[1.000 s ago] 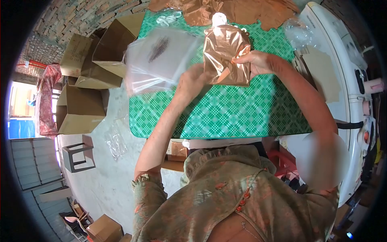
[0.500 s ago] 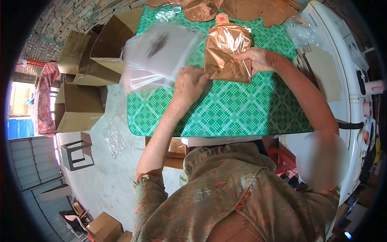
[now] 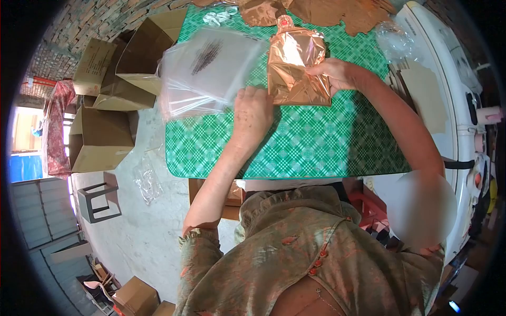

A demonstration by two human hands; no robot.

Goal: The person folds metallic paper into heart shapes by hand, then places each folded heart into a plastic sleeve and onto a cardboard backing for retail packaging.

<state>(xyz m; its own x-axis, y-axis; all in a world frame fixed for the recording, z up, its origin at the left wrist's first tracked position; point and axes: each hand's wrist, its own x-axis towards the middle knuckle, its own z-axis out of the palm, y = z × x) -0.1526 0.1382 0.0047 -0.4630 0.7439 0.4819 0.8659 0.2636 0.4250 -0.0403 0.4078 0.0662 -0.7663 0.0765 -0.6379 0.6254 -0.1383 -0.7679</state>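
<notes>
A folded, shiny copper-coloured foil balloon (image 3: 296, 66) lies flat on the green checked tabletop, its narrow tab with a red spot pointing away from me. My right hand (image 3: 337, 75) grips its right edge, thumb on top and the other fingers underneath. At its lower left corner sits my left hand (image 3: 253, 113), back upward and fingers curled in; the fingertips are hidden, so what they hold cannot be made out. Left of that hand is a fanned stack of clear plastic bags (image 3: 226, 58) with dark print on the top one, close to the knuckles.
More flat copper foil pieces (image 3: 321, 13) lie along the table's far edge. Crumpled clear plastic (image 3: 395, 42) is at the far right corner, by a white appliance (image 3: 437, 47). Open cardboard boxes (image 3: 103, 137) stand left of the table (image 3: 305, 152), with a small dark stool frame (image 3: 99, 199) on the floor.
My left hand's fingers have drawn in from a flatter reach at the foil's corner. The foil lies flatter and has shifted slightly away from me, with my right hand still on it.
</notes>
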